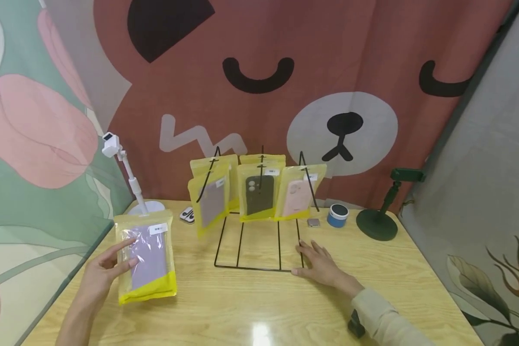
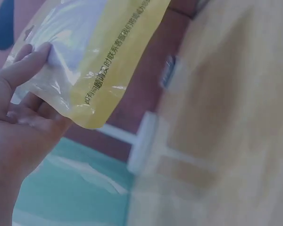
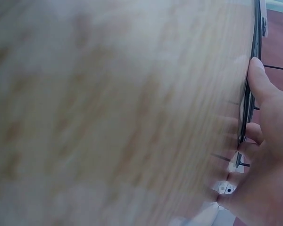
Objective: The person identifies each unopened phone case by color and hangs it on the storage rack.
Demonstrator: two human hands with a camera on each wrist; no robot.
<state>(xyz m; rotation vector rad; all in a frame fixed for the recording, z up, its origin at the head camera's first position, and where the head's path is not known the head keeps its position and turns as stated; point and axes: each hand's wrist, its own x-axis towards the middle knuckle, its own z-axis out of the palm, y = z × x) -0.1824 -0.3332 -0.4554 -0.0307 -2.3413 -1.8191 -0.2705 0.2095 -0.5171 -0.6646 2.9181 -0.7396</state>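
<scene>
My left hand (image 1: 108, 269) holds a clear-and-yellow bag with a purple phone case (image 1: 149, 259) by its left side, thumb and fingers on either face. In the left wrist view, black print runs along the bag's yellow bottom (image 2: 108, 80). My right hand (image 1: 322, 266) rests at the front right corner of a black wire display rack (image 1: 255, 268), its fingers spread over the frame and touching the table. Several bagged phone cases hang on the rack's hooks, among them a black one (image 1: 259, 197) and a pink one (image 1: 297, 197) at the front, and a purple one (image 1: 213, 204) on the left.
Behind the left-hand bag stands a white phone stand (image 1: 134, 185). A small earphone box (image 1: 187, 215) lies left of the rack. To its right are a small grey square (image 1: 313, 222), a blue-and-white round jar (image 1: 338, 216) and a green stand (image 1: 378, 224). A patterned curtain backs the table.
</scene>
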